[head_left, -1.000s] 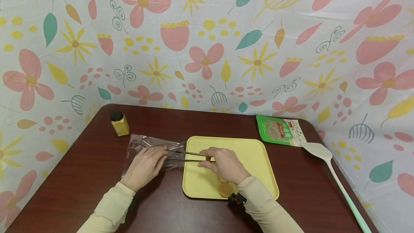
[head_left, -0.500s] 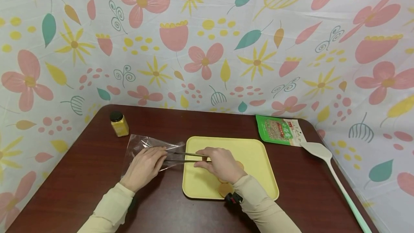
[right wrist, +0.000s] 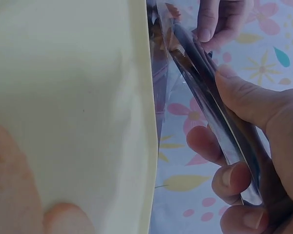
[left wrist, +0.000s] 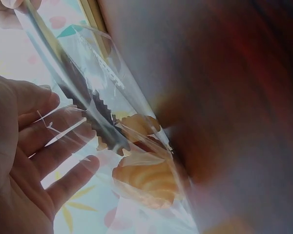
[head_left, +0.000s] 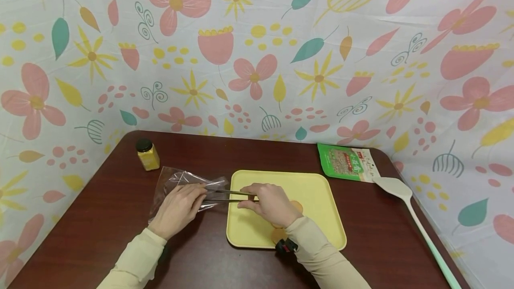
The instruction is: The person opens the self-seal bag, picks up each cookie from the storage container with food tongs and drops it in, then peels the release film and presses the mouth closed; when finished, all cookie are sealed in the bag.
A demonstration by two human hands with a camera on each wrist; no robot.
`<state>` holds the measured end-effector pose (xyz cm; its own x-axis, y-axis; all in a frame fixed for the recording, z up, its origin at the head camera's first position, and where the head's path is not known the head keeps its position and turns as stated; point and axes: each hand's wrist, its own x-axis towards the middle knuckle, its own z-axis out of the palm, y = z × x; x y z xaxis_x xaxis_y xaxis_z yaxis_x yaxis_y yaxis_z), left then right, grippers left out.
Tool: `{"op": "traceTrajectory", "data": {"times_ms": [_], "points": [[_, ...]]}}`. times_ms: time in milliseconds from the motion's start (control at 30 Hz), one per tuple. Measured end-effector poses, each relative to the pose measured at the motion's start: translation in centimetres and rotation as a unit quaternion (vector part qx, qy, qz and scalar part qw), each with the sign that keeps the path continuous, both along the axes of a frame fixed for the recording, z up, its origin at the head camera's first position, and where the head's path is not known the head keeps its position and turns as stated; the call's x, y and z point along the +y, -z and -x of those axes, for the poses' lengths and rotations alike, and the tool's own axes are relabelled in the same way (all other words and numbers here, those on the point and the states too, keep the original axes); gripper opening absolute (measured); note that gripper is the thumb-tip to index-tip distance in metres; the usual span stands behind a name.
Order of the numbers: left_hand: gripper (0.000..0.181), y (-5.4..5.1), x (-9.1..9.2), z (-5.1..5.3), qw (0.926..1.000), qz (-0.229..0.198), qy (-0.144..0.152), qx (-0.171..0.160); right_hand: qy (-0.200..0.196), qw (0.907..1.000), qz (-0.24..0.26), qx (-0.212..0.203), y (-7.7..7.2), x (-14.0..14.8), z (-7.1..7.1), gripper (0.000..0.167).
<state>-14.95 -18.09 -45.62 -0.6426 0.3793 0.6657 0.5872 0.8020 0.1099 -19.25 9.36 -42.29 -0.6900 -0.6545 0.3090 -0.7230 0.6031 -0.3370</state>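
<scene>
My right hand (head_left: pixel 271 202) grips metal tongs (head_left: pixel 237 192) over the tray's left part; in the right wrist view its thumb and fingers wrap the tongs (right wrist: pixel 205 83). The serrated tips (left wrist: pixel 105 127) are inside a clear plastic bag (left wrist: pixel 93 58), beside a round ridged cookie (left wrist: pixel 149 181) and another piece (left wrist: pixel 139 124). Whether the tips touch a cookie cannot be told. My left hand (head_left: pixel 178 206) lies over the bag (head_left: pixel 214 183); in the left wrist view its fingers (left wrist: pixel 63 131) are loosely bent against the film, with gaps between them.
The yellow tray (head_left: pixel 277 176) holds round cookies (head_left: pixel 279 235), partly hidden by my right arm. A yellow jar with a black lid (head_left: pixel 148 155) stands back left. At the right lie a green packet (head_left: pixel 347 163) and a white spatula with a mint handle (head_left: pixel 407 195).
My right hand has moved slightly left with the tongs, whose tips are further under my left hand. A cookie by the right wrist has come into view. My left hand has barely moved.
</scene>
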Motion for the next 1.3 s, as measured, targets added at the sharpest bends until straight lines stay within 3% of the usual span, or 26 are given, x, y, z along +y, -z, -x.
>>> {"op": "traceTrajectory", "data": {"times_ms": [467, 833, 1300], "points": [[0.016, 0.0, 0.0, -0.2, 0.9998, 0.005, -0.011, -0.018, -0.001, 0.9999, -0.007, -0.014, 0.0, -0.2, 0.0, 0.038], [0.017, 0.2, -0.1, -0.2, 0.9999, 0.005, -0.006, -0.013, 0.002, 0.9993, -0.017, -0.034, 0.2, 0.1, -0.2, 0.039], [0.017, 0.1, -0.2, -0.1, 0.9998, 0.003, -0.004, -0.019, 0.010, 0.9978, -0.017, -0.063, -0.5, 1.5, -0.2, 0.039]]}}
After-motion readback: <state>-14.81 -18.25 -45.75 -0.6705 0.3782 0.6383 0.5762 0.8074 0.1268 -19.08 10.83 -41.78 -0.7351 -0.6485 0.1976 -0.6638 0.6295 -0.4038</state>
